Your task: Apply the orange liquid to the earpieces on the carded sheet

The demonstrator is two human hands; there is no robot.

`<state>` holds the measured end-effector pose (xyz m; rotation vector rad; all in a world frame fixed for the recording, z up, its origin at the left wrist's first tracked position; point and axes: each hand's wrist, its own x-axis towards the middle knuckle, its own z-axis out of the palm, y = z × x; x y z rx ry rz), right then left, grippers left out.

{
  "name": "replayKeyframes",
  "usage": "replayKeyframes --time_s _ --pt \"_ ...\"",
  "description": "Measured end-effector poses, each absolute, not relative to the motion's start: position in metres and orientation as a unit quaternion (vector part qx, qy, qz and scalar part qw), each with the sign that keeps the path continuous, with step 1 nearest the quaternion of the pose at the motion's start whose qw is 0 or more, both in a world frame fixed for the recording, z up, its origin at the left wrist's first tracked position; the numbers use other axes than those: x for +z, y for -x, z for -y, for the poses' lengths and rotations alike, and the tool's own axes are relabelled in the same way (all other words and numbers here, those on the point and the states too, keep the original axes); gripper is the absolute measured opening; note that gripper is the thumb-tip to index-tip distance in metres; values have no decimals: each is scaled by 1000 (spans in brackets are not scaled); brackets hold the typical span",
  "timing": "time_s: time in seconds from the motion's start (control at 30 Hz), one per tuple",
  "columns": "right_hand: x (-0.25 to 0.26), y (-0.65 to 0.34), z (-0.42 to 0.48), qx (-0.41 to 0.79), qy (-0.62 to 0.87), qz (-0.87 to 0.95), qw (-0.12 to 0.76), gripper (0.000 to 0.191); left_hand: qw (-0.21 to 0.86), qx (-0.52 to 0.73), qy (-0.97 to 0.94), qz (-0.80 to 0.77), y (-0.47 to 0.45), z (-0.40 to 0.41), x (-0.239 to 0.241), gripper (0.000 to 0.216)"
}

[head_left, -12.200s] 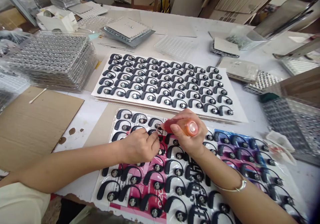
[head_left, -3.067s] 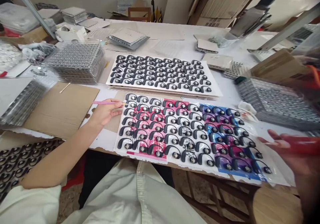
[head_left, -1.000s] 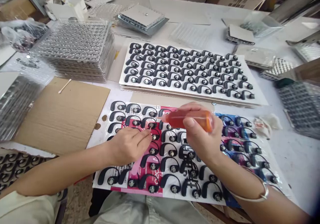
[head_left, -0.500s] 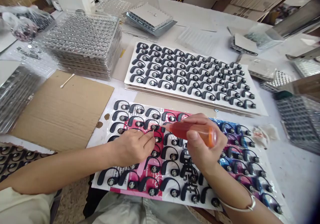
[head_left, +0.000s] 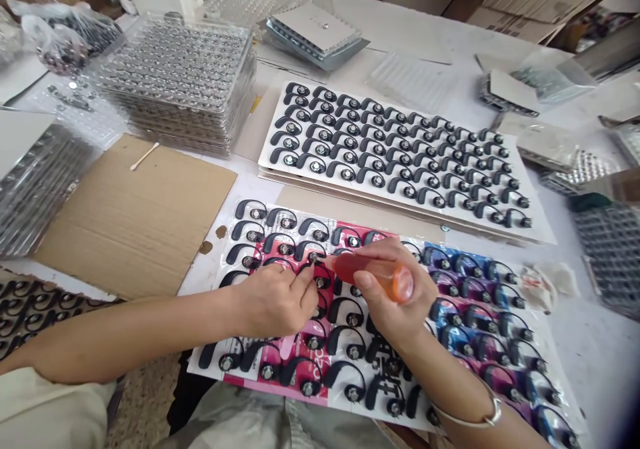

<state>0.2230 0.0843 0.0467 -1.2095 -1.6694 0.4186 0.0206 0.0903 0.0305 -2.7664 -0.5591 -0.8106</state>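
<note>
My right hand (head_left: 397, 295) grips a translucent orange-red squeeze bottle (head_left: 370, 272), tilted with its narrow nozzle pointing left. The nozzle tip is close to the round silver stud on a black hook-shaped piece (head_left: 305, 251); whether they touch is unclear. Beside that piece, my left hand (head_left: 280, 300) is closed, thumb and forefinger together near the stud. Anything pinched there is too small to make out. A pink round-ended strip (head_left: 287, 347) shows below this hand. Rows of similar hook pieces lie on a printed sheet (head_left: 320, 395) in pink, white and blue under both hands.
Behind lies a white board (head_left: 340, 177) with rows of black hook pieces. At left are brown cardboard (head_left: 135, 229), a cotton swab (head_left: 145, 157) and stacked clear trays (head_left: 175, 82). A crumpled white tissue (head_left: 540, 287) lies right. More trays (head_left: 607, 255) stand at the right edge.
The view has shifted slightly, moving the scene right. My right hand and the bottle have moved a little left, bringing the nozzle closer to the stud. My left hand stays beside the same piece.
</note>
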Motion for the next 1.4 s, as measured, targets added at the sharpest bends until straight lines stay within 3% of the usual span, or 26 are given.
replayKeyframes --time_s 1.4 --pt "33 -227 -83 127 471 722 491 20 111 -264 937 198 -19 -89 29 14"
